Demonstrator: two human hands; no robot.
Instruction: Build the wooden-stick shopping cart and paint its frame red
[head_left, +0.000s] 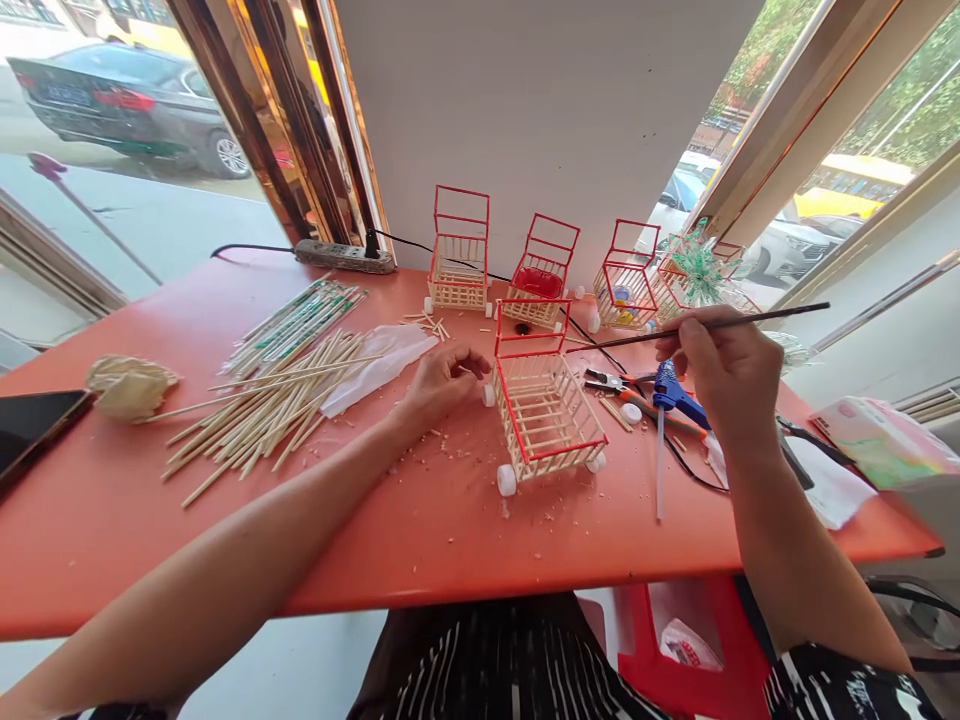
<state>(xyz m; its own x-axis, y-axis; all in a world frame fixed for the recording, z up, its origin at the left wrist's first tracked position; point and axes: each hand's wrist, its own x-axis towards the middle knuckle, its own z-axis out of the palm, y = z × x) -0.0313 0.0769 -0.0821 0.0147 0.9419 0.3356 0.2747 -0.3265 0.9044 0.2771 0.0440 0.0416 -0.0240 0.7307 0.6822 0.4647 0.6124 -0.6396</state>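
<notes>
Five miniature stick-built shopping carts are standing on the orange table (112, 500) — four in a row beyond the hands, one nearest cart (544, 400) sitting between them, lying with its red handle frame toward the wall and its long axis running away from the person. The left hand (439, 385) is resting curled, fingertips touching the cart's white rear wheel. The right hand (720, 370) is pinching a thin dark paintbrush (705, 325), its long axis nearly level, tip pointing left over the cart. Just below that hand one blue glue gun (671, 395) is lying; left of the left hand, a loose heap of pale bamboo sticks (262, 410).
</notes>
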